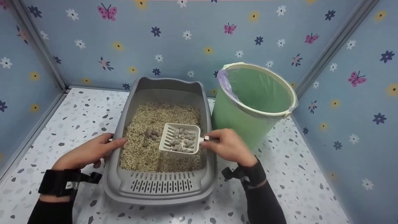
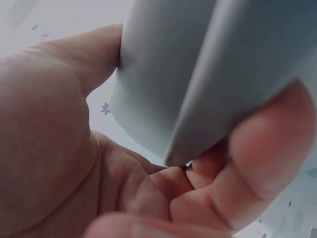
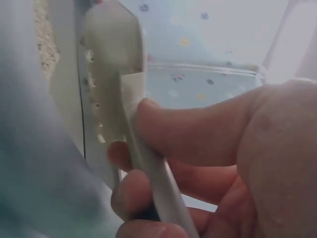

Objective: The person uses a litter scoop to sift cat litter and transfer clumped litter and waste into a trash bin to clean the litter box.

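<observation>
Two black sleeves [image 1: 263, 202] and two black wrist straps [image 1: 56, 183] sit closest to the head camera, one of each on either arm. Your right grip [image 1: 230, 145] is narrow, thumb and curled fingers pinching the handle of one white slotted scoop [image 1: 198, 137]. You hold it over the right part of the litter in one grey litter tray [image 1: 161, 197]; whether its underside touches the litter, you cannot tell. Its long axis runs roughly sideways, the handle end to your right, crossing the tray's right rim, and the pan's front edge pointing left. Several grey clumps [image 1: 183, 143] lie bunched in the pan, too merged to count.

Your left grip [image 1: 90, 151] holds the tray's left rim, thumb on the inner side and fingers curled underneath. Just left of the scoop you have one cluster of darker clumps [image 1: 150, 134] on the tan litter [image 1: 141, 158]. The tray's own long axis runs away from you, so the scoop lies across it; its slotted front faces you.

One green bin [image 1: 230, 118] stands just beside the tray on the right, lined with one clear bag that has a purple edge [image 1: 227, 82]. Beneath is a speckled white surface [image 1: 298, 180]; three flowered blue panels [image 1: 174, 46] rise around it.
</observation>
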`<state>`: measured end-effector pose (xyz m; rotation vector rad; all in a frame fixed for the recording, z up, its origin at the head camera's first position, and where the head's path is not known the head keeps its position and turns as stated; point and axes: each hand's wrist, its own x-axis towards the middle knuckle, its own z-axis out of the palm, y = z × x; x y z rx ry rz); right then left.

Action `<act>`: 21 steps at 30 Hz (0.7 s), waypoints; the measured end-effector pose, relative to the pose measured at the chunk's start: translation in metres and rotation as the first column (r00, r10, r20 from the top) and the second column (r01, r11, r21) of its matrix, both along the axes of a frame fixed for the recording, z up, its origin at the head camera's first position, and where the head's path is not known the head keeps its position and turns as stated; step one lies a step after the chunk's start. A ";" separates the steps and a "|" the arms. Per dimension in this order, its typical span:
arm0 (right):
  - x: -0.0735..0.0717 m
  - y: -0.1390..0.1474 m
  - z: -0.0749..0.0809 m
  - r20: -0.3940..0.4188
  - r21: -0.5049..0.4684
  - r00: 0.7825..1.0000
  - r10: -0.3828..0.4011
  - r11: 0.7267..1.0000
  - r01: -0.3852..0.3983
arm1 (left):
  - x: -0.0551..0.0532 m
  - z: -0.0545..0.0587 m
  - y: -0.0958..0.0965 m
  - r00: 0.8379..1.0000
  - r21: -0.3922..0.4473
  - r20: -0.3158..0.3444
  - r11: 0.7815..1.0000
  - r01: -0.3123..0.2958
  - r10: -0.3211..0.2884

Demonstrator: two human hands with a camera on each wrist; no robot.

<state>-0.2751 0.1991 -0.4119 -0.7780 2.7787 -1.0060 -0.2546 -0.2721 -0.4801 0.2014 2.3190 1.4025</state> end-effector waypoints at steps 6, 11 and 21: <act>0.004 0.003 0.007 0.003 0.013 1.000 0.002 1.000 -0.002 | 0.000 0.000 -0.002 1.000 0.015 -0.003 1.000 -0.003 0.003; 0.005 0.000 0.009 0.010 0.035 1.000 0.028 0.999 -0.029 | 0.002 0.001 -0.002 1.000 0.016 0.007 1.000 -0.005 0.005; 0.009 -0.003 0.006 -0.031 0.083 0.999 0.020 0.996 -0.017 | 0.000 0.004 -0.004 1.000 0.002 -0.004 1.000 0.002 -0.002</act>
